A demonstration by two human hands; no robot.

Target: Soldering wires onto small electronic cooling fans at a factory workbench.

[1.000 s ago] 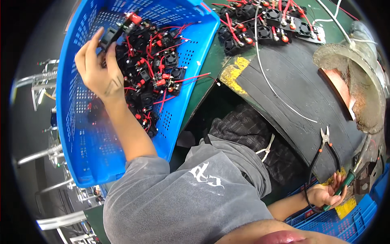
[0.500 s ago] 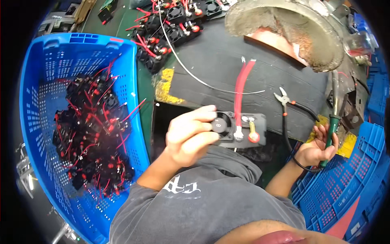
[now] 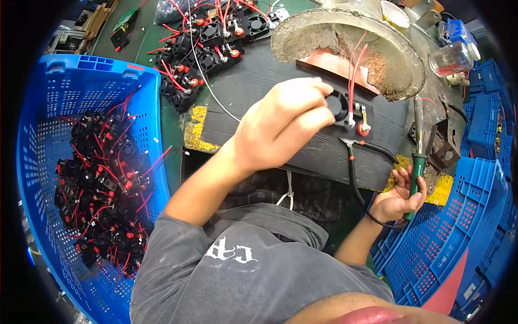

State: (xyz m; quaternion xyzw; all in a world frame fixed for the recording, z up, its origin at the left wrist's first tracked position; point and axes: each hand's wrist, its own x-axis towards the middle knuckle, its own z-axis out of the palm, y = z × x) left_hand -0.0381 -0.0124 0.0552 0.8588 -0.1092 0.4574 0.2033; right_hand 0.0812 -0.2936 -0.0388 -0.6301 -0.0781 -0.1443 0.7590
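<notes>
My left hand [image 3: 283, 121] pinches the edge of a small black fan unit [image 3: 337, 106] above the dark board. Two red wires [image 3: 353, 78] rise from the unit, and a red-rimmed round part with a brass-coloured tab [image 3: 363, 127] sits on its right end. In my right hand [image 3: 396, 198] is a soldering iron by its green handle [image 3: 416, 175], its metal shaft pointing up and away. Between the hands lie cutting pliers [image 3: 352, 167] with black handles, their jaws partly covered by the fan unit.
A blue crate [image 3: 116, 78] at the left holds many wired fan units [image 3: 102, 183]. More fan units [image 3: 208, 54] lie at the far left of the board [image 3: 237, 81]. A crusted round metal dish [image 3: 402, 65] stands beyond, and another blue crate [image 3: 448, 227] is at the right.
My left hand has carried the fan unit away from my body, toward the metal dish, and its wires now stand near the dish. My right hand still holds the soldering iron.
</notes>
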